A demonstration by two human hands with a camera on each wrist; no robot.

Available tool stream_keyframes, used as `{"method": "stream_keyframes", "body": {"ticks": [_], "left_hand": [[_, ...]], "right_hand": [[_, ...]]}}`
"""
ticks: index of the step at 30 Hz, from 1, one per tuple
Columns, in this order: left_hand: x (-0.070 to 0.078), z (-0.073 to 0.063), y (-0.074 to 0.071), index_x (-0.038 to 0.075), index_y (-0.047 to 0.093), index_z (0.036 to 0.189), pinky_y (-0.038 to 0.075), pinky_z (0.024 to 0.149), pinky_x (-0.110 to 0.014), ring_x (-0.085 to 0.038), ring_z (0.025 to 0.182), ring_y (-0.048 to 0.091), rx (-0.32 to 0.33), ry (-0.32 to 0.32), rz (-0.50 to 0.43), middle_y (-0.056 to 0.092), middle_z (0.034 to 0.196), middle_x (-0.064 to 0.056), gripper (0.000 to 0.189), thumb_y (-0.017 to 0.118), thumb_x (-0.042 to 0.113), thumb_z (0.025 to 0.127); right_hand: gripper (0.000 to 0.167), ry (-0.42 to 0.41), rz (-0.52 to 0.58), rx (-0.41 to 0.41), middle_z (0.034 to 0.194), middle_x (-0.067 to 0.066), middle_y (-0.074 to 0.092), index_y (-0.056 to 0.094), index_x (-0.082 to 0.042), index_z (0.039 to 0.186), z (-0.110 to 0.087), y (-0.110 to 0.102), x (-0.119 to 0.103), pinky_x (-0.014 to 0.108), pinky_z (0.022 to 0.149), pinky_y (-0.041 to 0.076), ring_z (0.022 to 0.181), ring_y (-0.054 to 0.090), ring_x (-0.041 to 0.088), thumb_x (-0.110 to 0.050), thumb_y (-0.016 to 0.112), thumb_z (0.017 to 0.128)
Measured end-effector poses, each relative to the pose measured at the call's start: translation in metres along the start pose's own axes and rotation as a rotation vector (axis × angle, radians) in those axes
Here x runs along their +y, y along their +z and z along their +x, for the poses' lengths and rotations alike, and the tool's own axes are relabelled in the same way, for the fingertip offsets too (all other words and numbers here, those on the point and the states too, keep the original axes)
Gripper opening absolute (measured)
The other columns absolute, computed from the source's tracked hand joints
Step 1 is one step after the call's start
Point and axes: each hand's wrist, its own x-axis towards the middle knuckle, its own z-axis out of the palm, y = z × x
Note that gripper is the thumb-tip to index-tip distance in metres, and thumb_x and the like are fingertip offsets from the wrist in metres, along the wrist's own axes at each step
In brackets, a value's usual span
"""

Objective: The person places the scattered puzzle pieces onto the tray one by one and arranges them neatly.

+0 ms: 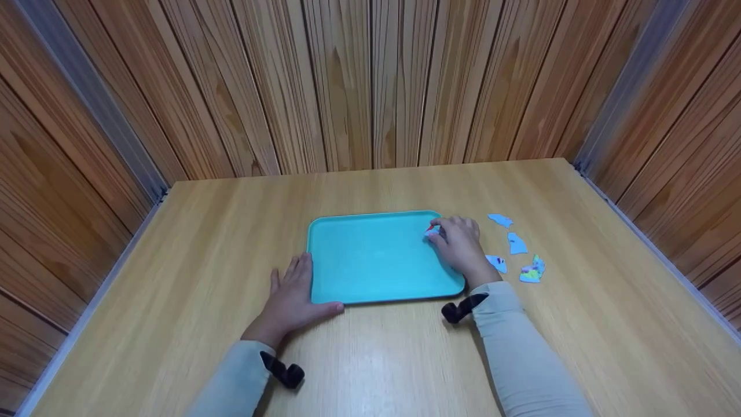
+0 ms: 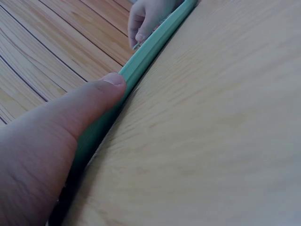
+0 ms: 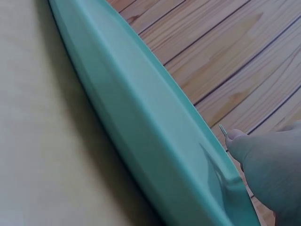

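A turquoise tray (image 1: pixel 376 258) lies on the table. At its left front corner my left hand (image 1: pixel 292 298) rests with straight fingers along the left side and the thumb (image 2: pixel 101 96) against the front edge. Over the tray's right side, my right hand (image 1: pixel 458 243) pinches a small flat puzzle piece (image 1: pixel 432 231), blue with some red, between thumb and fingers. In the right wrist view only a thin edge of the piece (image 3: pixel 222 130) shows past the thumb.
Right of the tray lie several loose puzzle pieces: a blue one (image 1: pixel 500 220) at the back, another blue one (image 1: pixel 517 244), one partly behind the right wrist (image 1: pixel 497 263) and a multicoloured one (image 1: pixel 532 270). Wood-panelled walls (image 1: pixel 347 87) enclose the table (image 1: pixel 393 359).
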Motion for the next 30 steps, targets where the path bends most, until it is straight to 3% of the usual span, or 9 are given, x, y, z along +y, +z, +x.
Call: {"method": "stream_keyframes", "body": {"ticks": [8, 20, 30], "left_hand": [[-0.001, -0.001, -0.001, 0.008, -0.002, 0.162, -0.014, 0.119, -0.058, -0.029, 0.156, -0.002, -0.003, 0.012, 0.0, 0.002, 0.17, -0.01, 0.137, 0.06, 0.088, 0.071], [-0.001, -0.002, -0.001, 0.008, -0.001, 0.162, -0.014, 0.119, -0.059, -0.03, 0.156, -0.001, 0.007, 0.008, -0.005, 0.004, 0.17, -0.01, 0.136, 0.061, 0.088, 0.071], [0.0, 0.0, -0.001, 0.008, 0.002, 0.162, -0.012, 0.12, -0.057, -0.029, 0.156, -0.001, 0.005, -0.008, -0.004, 0.005, 0.17, -0.01, 0.136, 0.062, 0.088, 0.07]], "right_hand": [[0.036, 0.013, 0.036, -0.022, 0.107, 0.014, 0.061, 0.064, -0.006, 0.133, 0.006, 0.014, -0.019, 0.056, 0.113, 0.02, 0.11, 0.045, 0.037, -0.025, 0.062, 0.102], [0.033, -0.006, 0.008, -0.03, 0.103, 0.01, 0.06, 0.067, -0.009, 0.13, 0.012, 0.038, -0.042, 0.053, 0.11, 0.022, 0.106, 0.045, 0.034, -0.024, 0.064, 0.101], [0.029, -0.062, -0.036, -0.01, 0.114, 0.012, 0.064, 0.071, -0.009, 0.125, 0.013, 0.059, -0.063, 0.054, 0.112, 0.022, 0.109, 0.047, 0.036, -0.024, 0.065, 0.1]]}}
